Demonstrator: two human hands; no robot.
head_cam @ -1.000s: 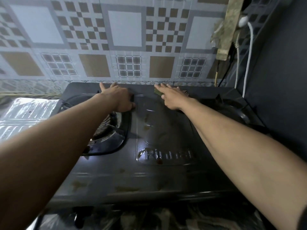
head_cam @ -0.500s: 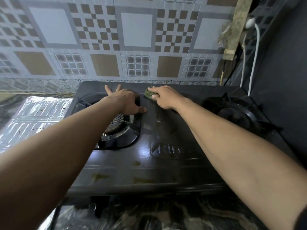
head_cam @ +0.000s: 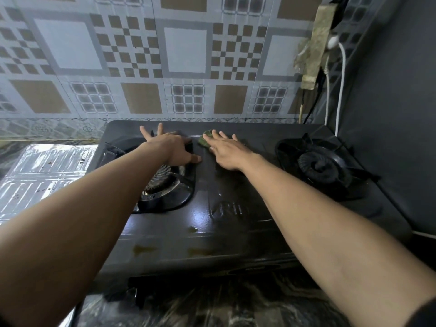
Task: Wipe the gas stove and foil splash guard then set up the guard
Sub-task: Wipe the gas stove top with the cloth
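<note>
Our left hand (head_cam: 172, 149) lay flat with fingers spread wide on the far part of the gas stove (head_cam: 236, 234), at the far rim of the left burner (head_cam: 165, 185). Our right hand (head_cam: 226, 153), fingers straight, pressed a green scouring pad (head_cam: 204, 140) onto the stove's far middle, just right of the left hand. The foil splash guard (head_cam: 42, 171) lay flat just left of the stove.

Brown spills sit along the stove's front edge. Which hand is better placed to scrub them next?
Right. The right hand presses the green pad flat on the stove; the left hand has no pad and rests at the left burner.
</note>
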